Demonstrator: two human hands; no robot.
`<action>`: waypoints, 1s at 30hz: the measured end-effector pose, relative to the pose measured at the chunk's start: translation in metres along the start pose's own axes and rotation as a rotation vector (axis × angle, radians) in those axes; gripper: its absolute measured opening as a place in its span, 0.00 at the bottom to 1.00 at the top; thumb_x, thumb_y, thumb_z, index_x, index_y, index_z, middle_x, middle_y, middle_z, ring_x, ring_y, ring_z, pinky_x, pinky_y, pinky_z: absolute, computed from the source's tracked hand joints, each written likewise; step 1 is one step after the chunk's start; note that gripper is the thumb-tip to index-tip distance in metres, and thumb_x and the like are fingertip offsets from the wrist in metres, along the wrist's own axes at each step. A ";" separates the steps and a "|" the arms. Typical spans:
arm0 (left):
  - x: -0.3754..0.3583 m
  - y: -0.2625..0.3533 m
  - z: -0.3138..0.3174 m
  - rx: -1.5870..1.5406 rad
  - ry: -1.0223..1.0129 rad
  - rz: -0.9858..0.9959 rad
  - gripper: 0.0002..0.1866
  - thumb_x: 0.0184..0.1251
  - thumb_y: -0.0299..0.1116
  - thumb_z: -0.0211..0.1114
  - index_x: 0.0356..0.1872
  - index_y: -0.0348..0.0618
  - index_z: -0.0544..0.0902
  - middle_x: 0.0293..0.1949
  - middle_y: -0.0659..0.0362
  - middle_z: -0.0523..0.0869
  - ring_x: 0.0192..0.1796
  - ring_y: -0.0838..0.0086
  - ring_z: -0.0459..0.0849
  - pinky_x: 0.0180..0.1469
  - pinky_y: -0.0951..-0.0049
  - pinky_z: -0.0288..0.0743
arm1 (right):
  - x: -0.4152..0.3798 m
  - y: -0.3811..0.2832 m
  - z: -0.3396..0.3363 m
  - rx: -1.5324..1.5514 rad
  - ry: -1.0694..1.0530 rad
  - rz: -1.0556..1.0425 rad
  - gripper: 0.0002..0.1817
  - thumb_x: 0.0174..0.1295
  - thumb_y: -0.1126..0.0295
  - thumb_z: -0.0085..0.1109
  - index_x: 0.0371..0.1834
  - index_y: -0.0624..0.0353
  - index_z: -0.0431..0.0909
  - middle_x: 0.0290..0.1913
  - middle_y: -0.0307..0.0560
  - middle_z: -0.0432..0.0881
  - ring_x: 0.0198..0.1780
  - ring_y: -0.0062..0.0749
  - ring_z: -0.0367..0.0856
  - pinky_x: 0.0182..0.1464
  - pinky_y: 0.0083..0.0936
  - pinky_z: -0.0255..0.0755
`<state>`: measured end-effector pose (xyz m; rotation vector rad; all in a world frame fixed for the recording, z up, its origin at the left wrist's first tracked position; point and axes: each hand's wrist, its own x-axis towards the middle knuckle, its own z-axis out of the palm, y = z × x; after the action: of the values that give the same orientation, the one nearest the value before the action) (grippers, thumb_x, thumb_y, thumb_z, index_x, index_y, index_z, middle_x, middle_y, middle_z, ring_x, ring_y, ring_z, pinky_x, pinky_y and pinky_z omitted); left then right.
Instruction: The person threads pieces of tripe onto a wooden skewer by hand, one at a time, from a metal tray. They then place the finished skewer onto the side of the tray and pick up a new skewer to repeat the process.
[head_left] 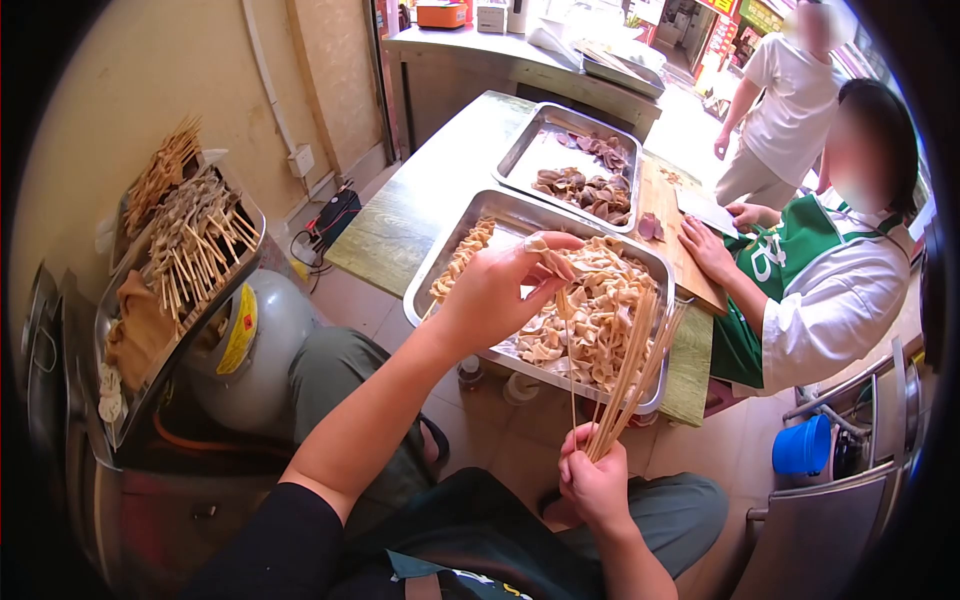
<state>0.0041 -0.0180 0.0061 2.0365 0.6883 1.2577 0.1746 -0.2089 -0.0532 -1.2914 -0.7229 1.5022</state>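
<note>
Left hand (497, 290), frame centre, pinches pale tofu-skin piece (548, 258) over near tray (432, 268). Right hand (592, 482), lower centre, clenched round bamboo skewers (628, 370). Piece looks soft, floppy, tearable: pinch folded edge. Skewers light, stiff: hold low.

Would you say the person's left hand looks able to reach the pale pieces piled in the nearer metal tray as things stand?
Probably yes. The left hand already hovers over the nearer tray, pinching one pale piece, and nothing lies between it and the pile. The right hand, gripping the skewers, stays below the tray's near edge.
</note>
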 end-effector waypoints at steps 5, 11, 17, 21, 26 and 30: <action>-0.004 0.002 0.004 0.190 -0.084 0.136 0.22 0.62 0.19 0.65 0.58 0.45 0.79 0.35 0.60 0.88 0.39 0.76 0.90 0.42 0.78 0.83 | -0.001 -0.002 -0.001 0.007 0.011 0.004 0.08 0.60 0.83 0.42 0.36 0.61 0.71 0.20 0.39 0.71 0.16 0.16 0.62 0.15 0.17 0.55; -0.007 0.010 0.011 -0.030 -0.147 -0.029 0.20 0.64 0.22 0.66 0.58 0.42 0.79 0.37 0.60 0.88 0.38 0.80 0.89 0.41 0.79 0.83 | 0.000 -0.003 -0.003 0.021 0.039 -0.019 0.07 0.60 0.83 0.42 0.36 0.61 0.71 0.20 0.39 0.71 0.16 0.17 0.63 0.15 0.17 0.56; -0.001 0.007 0.002 -0.296 0.025 -0.225 0.18 0.65 0.25 0.68 0.55 0.37 0.80 0.39 0.58 0.87 0.37 0.81 0.87 0.41 0.83 0.81 | -0.002 0.004 -0.006 -0.053 0.020 -0.053 0.07 0.60 0.83 0.43 0.36 0.61 0.71 0.21 0.39 0.72 0.19 0.18 0.68 0.18 0.16 0.61; 0.000 -0.004 -0.002 -0.317 0.040 -0.262 0.17 0.64 0.25 0.69 0.54 0.36 0.80 0.35 0.59 0.87 0.37 0.81 0.87 0.41 0.82 0.82 | -0.002 0.005 -0.006 -0.077 -0.002 -0.057 0.07 0.60 0.83 0.43 0.36 0.62 0.72 0.22 0.39 0.73 0.21 0.18 0.70 0.19 0.16 0.63; 0.002 0.001 -0.006 -0.480 0.035 -0.338 0.22 0.61 0.26 0.72 0.56 0.37 0.77 0.31 0.60 0.85 0.36 0.80 0.86 0.41 0.79 0.84 | -0.002 0.007 -0.006 -0.090 -0.008 -0.086 0.07 0.60 0.83 0.44 0.35 0.62 0.72 0.23 0.39 0.73 0.21 0.18 0.71 0.21 0.16 0.64; 0.000 -0.002 -0.003 -0.472 0.074 -0.332 0.24 0.61 0.26 0.72 0.58 0.38 0.75 0.30 0.61 0.85 0.36 0.80 0.86 0.40 0.79 0.84 | -0.002 0.007 -0.005 -0.104 -0.004 -0.103 0.07 0.59 0.83 0.44 0.35 0.63 0.72 0.23 0.39 0.73 0.22 0.18 0.71 0.22 0.16 0.64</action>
<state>0.0009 -0.0159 0.0060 1.4346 0.6564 1.1701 0.1768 -0.2144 -0.0602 -1.3089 -0.8671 1.4006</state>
